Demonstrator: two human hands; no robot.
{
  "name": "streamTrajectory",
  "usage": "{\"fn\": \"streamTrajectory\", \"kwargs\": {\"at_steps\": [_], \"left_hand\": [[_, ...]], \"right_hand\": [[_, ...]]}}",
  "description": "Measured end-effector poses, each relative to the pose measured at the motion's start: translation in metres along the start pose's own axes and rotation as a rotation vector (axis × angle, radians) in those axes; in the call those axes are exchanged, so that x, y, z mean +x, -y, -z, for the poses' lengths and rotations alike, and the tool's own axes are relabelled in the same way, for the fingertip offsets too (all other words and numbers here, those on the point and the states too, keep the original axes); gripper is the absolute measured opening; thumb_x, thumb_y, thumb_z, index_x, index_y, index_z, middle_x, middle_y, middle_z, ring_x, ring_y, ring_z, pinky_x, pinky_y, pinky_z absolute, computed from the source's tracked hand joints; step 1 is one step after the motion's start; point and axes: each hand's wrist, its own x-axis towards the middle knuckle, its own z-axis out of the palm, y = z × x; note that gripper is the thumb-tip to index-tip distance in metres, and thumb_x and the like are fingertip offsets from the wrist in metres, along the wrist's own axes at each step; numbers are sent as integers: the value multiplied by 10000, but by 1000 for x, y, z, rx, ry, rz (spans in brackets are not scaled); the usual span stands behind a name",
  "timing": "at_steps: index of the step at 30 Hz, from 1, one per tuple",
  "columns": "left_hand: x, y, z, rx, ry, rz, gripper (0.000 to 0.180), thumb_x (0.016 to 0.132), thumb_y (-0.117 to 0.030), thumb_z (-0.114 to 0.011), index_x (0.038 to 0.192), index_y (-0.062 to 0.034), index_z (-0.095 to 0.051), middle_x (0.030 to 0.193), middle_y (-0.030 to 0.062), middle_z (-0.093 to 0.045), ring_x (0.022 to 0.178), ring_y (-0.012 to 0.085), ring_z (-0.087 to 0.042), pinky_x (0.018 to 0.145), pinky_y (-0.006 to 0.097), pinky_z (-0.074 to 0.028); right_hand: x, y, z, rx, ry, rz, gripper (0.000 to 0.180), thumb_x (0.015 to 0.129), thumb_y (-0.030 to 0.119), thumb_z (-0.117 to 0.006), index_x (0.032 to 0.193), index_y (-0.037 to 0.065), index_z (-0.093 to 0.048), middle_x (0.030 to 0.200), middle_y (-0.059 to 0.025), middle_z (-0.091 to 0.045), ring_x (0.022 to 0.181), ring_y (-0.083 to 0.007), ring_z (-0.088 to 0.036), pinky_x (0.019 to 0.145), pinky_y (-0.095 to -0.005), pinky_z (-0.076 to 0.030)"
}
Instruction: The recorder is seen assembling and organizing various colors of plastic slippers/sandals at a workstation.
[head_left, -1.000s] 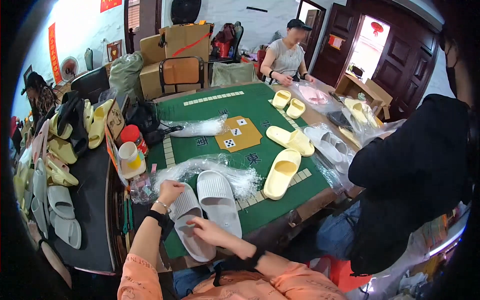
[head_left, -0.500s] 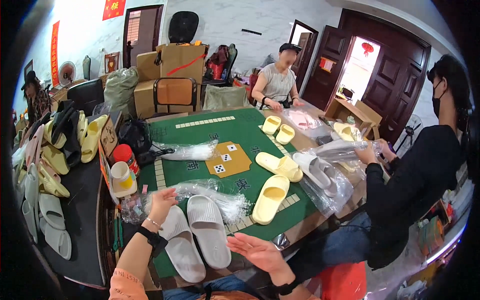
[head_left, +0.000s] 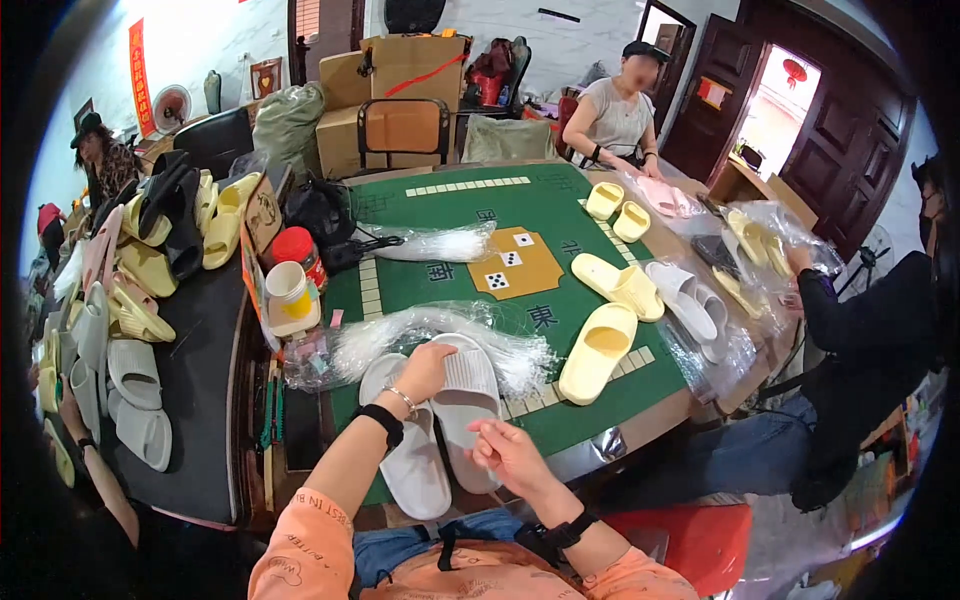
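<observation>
At the near edge of the green felt-topped worktop (head_left: 560,215) the person's right hand (head_left: 510,455) hovers with fingers loosely curled and part open, holding nothing that can be made out, its fingertips just at the near right edge of the right-hand one of a pair of pale grey ribbed foam slippers (head_left: 440,420). The two slippers lie side by side, soles down, heels toward the person, overhanging the near rim a little. The left hand (head_left: 425,370), wearing a thin bracelet and a black wrist strap, rests farther in, fingers bent down onto the toe ends of the pair where they meet a heap of clear crinkled plastic bags (head_left: 440,335); whether it pinches a slipper or the plastic cannot be told. Right of the slippers, apart from both hands, lies a single pale yellow foam slipper (head_left: 598,352), and beyond it another yellow slipper (head_left: 618,286) beside a white pair (head_left: 690,305). To the left stand a cream plastic cup (head_left: 290,296) and a red-lidded jar (head_left: 298,250). Farther left a dark side table (head_left: 200,340) carries rows of grey and yellow slippers. Mid-worktop sits a tan square panel with dice (head_left: 515,265). At the far side a seated person in a grey top (head_left: 620,115) works near two small yellow slippers (head_left: 617,210); cardboard boxes (head_left: 395,100) stand behind.
</observation>
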Motion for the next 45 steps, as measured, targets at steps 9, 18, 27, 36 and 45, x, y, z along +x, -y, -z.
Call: {"fn": "streamTrajectory", "kwargs": {"at_steps": [9,18,27,36,45], "left_hand": [[0,-3,4,-228,128,331,220,789,-96,-420,907,-46,-599,878,204,-584,839,341,-560,754,369,-442],[-6,7,6,-269,192,335,233,789,-45,-392,972,-59,-536,848,166,-582,800,275,-561,710,334,-430],[-2,23,0,-371,185,328,211,800,-45,-370,924,-48,-541,785,135,-570,733,223,-538,652,318,-423],[4,17,5,-617,268,462,213,777,19,-393,916,-27,-549,758,-21,-495,692,65,-423,589,205,-367],[3,25,9,-367,280,348,231,788,-38,-423,960,-6,-574,841,85,-602,780,136,-527,707,284,-435]], "right_hand": [[81,-53,6,72,-452,-174,116,822,130,-463,818,32,-526,591,-2,-435,478,-117,-415,403,-255,-336],[111,-57,-32,256,-513,46,181,866,313,-418,896,165,-518,623,34,-483,406,-69,-412,324,-232,-271],[135,-65,-29,681,-392,170,236,879,295,-381,942,122,-530,842,-10,-553,762,-125,-521,641,-242,-415],[120,-59,-20,494,-343,91,208,866,226,-422,980,84,-523,880,-22,-563,740,-107,-523,644,-272,-451],[72,-51,-18,-11,-282,-96,113,818,52,-491,893,-18,-539,766,-66,-568,642,-137,-559,566,-215,-462]]}}
